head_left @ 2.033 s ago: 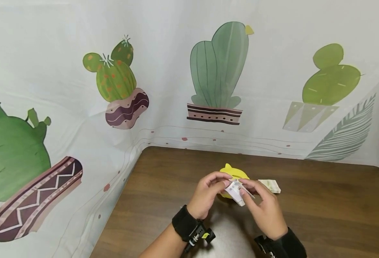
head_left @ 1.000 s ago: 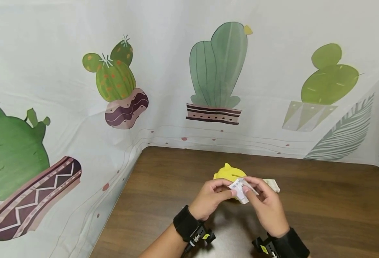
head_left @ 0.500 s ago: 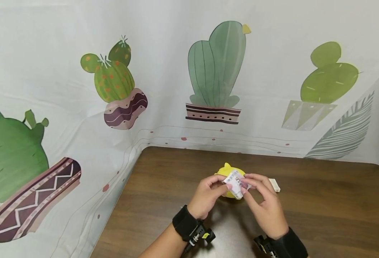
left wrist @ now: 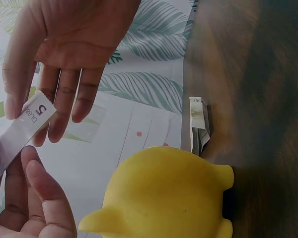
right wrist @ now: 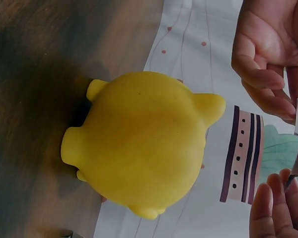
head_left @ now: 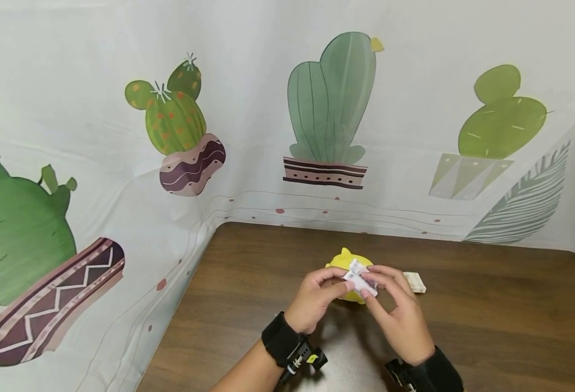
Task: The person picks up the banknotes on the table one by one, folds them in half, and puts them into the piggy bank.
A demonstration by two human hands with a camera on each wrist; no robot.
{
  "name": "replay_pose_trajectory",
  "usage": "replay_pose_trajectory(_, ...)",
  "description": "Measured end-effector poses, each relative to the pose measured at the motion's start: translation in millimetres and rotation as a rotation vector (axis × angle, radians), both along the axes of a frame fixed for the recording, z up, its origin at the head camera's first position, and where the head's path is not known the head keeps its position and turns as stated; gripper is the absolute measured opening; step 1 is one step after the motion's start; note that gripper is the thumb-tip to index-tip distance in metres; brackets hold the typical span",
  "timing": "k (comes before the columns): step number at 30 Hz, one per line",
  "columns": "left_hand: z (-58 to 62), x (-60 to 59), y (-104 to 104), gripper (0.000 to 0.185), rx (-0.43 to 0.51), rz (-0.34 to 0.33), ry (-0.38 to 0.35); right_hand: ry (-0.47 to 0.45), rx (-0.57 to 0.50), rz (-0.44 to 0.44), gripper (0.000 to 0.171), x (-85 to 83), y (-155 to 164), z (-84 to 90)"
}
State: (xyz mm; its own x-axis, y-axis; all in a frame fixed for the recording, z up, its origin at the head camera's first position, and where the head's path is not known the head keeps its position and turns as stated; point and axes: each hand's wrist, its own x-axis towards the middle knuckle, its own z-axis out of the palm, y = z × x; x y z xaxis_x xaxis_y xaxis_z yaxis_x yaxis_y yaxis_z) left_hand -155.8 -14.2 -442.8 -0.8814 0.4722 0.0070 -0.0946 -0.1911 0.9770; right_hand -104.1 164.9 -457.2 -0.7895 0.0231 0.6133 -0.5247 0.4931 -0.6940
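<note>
Hands have changed the folded bill a little: half a second ago it lay flatter and wider between the fingers with its "5" showing to the head camera, and now it is pinched into a narrower strip and tipped. Two seconds ago it sat lower, nearer the person.

The table is brown wood with dark grain lines, and a soft white cloth printed with green cactus plants hangs behind it. The piggy bank is yellow, round and smooth, with little pointed ears. It sits near the back edge of the table, just behind the fingers.

The left hand curls its thumb and fingers round one end of the bill. The right hand pinches the other end with its thumb and fingertips, while its other fingers stay fairly straight. The bill is thin paper, white and purple, held up in the air above the piggy bank.

Another folded bill lies flat on the table just to the right of the piggy bank. It is small, pale and greenish.
</note>
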Motion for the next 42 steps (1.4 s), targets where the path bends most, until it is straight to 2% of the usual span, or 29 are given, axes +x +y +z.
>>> replay_pose_trajectory(10,0.5,0.1,-0.8,0.031,-0.016,-0.003,0.023,-0.056,0.013,0.002,0.034,-0.1,-0.7,-3.1)
replay_pose_trajectory(19,-1.8,-1.4,0.8,0.032,0.011,0.005,0.001,-0.052,0.002,0.013,0.030,-1.2,-0.8,-4.2)
replay_pose_trajectory(24,-4.6,-3.1,2.0,0.040,0.048,0.012,-0.025,-0.031,-0.002,0.017,0.029,-1.8,-1.6,-4.8)
replay_pose_trajectory(34,-6.2,-2.7,2.8,0.037,0.038,-0.005,-0.023,-0.053,0.028,0.012,0.021,-1.3,-0.7,-7.0)
replay_pose_trajectory(42,-6.4,-3.4,3.2,0.035,0.027,0.000,-0.028,-0.066,0.030,0.024,0.025,-0.4,0.8,-7.1)
